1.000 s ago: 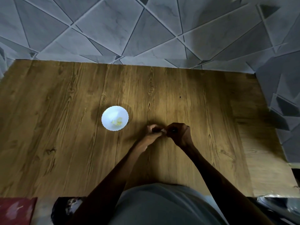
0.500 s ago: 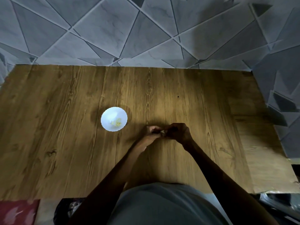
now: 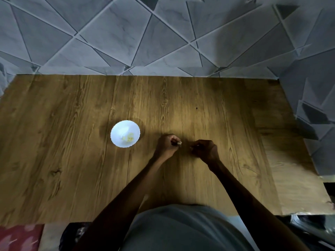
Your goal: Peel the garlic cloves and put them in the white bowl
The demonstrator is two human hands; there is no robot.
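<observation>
garlic clove (image 3: pixel 179 142) is sitting at the fingertips of your left hand (image 3: pixel 167 144), a small pale bit poking out toward the right, held just over the worktop (image 3: pixel 72 142). so that grip is grasping the clove, fingers curled in tight round it.

your right hand (image 3: pixel 206 149) is just beside it, with a small gap between the two, not touching. its fingers are curled in too. there might be a pale sliver at the tips, but it's too dark and tiny to make out, so i honestly can't tell if that grip has something in it or is just clenched on nothing.

white bowl (image 3: pixel 117 128) sits on the worktop off to the left of your left hand, near but apart. it's got a little pile of yellowish peeled cloves (image 3: pixel 129 138) in the near right part.

both forearms come up from the bottom edge, either side of your grey shirt (image 3: pixel 181 230). a grey tiled wall (image 3: pixel 126 33) with slanted lines runs along the far edge of the worktop, and a red cloth (image 3: pixel 18 238) shows in the bottom left corner.
</observation>
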